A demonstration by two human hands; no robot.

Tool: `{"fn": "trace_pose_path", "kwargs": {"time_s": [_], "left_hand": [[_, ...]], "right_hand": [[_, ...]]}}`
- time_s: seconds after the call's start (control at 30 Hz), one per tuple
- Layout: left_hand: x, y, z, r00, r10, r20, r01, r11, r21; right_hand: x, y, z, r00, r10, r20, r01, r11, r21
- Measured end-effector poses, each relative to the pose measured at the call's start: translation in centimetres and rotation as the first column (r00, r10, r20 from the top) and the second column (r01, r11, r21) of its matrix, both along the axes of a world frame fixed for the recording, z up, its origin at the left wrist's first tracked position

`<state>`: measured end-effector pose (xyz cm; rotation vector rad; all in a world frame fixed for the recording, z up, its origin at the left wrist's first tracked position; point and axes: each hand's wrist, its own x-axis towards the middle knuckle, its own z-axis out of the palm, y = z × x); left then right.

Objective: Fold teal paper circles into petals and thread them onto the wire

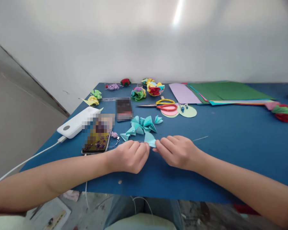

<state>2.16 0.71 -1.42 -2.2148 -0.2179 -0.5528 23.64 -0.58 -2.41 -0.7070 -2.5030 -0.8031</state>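
Paper piece pinched between both hands' fingertips, apparently.

Two phone screens and are blurred into blocks, so nothing on them can be read. The fingertips of the left hand and right hand cover the lower edge of a folded teal paper piece. The white cable and a red and green paper flower both run off the frame edges.
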Motion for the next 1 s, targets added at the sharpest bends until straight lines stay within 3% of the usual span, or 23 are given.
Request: {"fn": "trace_pose_path", "kwargs": {"time_s": [0.27, 0.5, 0.7, 0.9, 1.0], "left_hand": [[-0.5, -0.3, 0.8, 0.998, -0.040, 0.042, 0.043, 0.996, -0.074], [-1.0, -0.7, 1.1, 0.994, -0.035, 0.101, 0.062, 0.959, -0.277], [-0.6, -1.0, 1.0, 0.994, -0.052, 0.099, 0.078, 0.956, -0.283], [-0.6, -1.2, 0.8, 0.995, -0.046, 0.085, 0.066, 0.967, -0.248], [-0.6, -1.2, 0.8, 0.996, -0.050, 0.076, 0.069, 0.962, -0.264]], "right_hand": [[0.0, 0.0, -0.4, 0.999, 0.030, -0.020, -0.031, 0.999, -0.042], [0.0, -0.2, -0.5, 0.996, 0.054, -0.065, -0.059, 0.995, -0.077], [0.0, -0.7, -0.1, 0.991, 0.100, -0.087, -0.106, 0.992, -0.069], [-0.7, -1.3, 0.4, 0.964, 0.034, -0.265, -0.100, 0.966, -0.239], [-0.6, -1.3, 0.1, 0.961, 0.026, -0.274, -0.109, 0.950, -0.293]]}}
